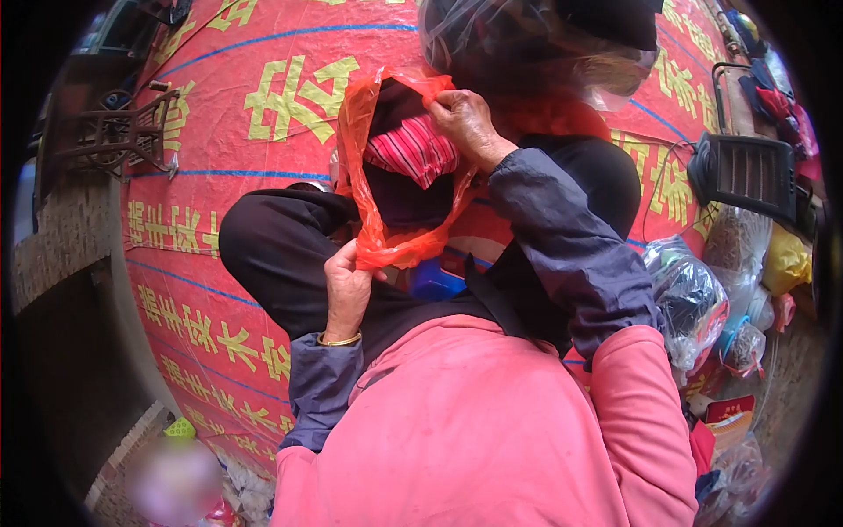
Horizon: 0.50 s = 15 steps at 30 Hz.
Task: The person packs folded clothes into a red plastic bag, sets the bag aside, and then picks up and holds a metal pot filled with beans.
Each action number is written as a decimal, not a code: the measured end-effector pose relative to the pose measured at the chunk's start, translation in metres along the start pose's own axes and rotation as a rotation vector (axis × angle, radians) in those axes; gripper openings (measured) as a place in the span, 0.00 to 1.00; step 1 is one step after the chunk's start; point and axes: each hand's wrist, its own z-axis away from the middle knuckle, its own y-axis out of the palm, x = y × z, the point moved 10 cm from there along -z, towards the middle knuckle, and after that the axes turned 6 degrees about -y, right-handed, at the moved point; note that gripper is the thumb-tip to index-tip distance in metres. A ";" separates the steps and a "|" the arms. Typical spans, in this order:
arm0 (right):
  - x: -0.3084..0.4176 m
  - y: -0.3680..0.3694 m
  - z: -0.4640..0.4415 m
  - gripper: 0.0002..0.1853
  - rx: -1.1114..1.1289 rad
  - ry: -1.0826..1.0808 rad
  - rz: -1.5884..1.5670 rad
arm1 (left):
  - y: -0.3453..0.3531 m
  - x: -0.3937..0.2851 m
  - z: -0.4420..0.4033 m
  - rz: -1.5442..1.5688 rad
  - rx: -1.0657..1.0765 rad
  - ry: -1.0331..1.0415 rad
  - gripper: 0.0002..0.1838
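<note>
We hold the orange-red plastic bag (373, 230) above our crossed legs, and its mouth is stretched open between our two hands. Taking this mouth as a clock, the fingers of our right hand (468, 125) are at one o'clock. They are closed in a pinch, with a bunched piece of the rim caught in them. The fingers of our left hand (348, 290) are at seven o'clock; they are bent and nearly closed on the lower rim, but the plastic hides part of them.

Inside the bag lies a pink striped cloth (416, 151), just below and left of our right fingers and apart from our left fingers. Dark material is around it, and we cannot tell what it is.

Now we take the whole view as the clock. At one o'clock, a large clear plastic bag (537, 42) contains something dark. At four o'clock, a smaller clear bag (688, 294) also has dark contents. Near three o'clock, a clear bag (736, 239) is filled with pale stuff, and a yellow bag (788, 261) is beside it. We cannot see inside the yellow one.
</note>
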 end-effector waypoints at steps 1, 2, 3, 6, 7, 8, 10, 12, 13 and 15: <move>0.003 -0.001 -0.001 0.13 -0.001 -0.010 0.009 | 0.000 0.000 0.000 0.001 0.000 -0.003 0.09; 0.004 -0.001 -0.001 0.13 0.001 -0.008 0.009 | 0.001 0.001 -0.001 0.007 -0.003 -0.011 0.08; 0.006 -0.001 -0.002 0.14 -0.002 -0.009 -0.003 | 0.001 0.000 -0.001 0.013 -0.007 -0.019 0.08; 0.010 -0.001 -0.005 0.14 0.014 0.006 -0.073 | 0.003 -0.002 -0.002 0.005 -0.016 -0.038 0.11; 0.011 0.001 -0.005 0.14 0.031 0.022 -0.132 | 0.004 -0.005 -0.003 0.006 -0.017 -0.040 0.11; 0.013 0.002 -0.006 0.14 0.033 0.022 -0.132 | 0.006 -0.006 -0.005 0.019 -0.005 -0.051 0.13; 0.016 0.002 -0.008 0.14 0.020 0.039 -0.220 | 0.010 -0.009 -0.010 0.031 0.005 -0.062 0.14; 0.019 -0.001 -0.009 0.14 0.014 0.066 -0.275 | 0.014 -0.010 -0.019 0.075 0.008 -0.078 0.15; 0.021 -0.004 -0.010 0.14 0.008 0.093 -0.330 | 0.016 -0.013 -0.024 0.076 0.009 -0.078 0.15; 0.020 -0.006 -0.016 0.15 0.002 0.127 -0.398 | 0.019 -0.018 -0.033 0.107 0.012 -0.091 0.14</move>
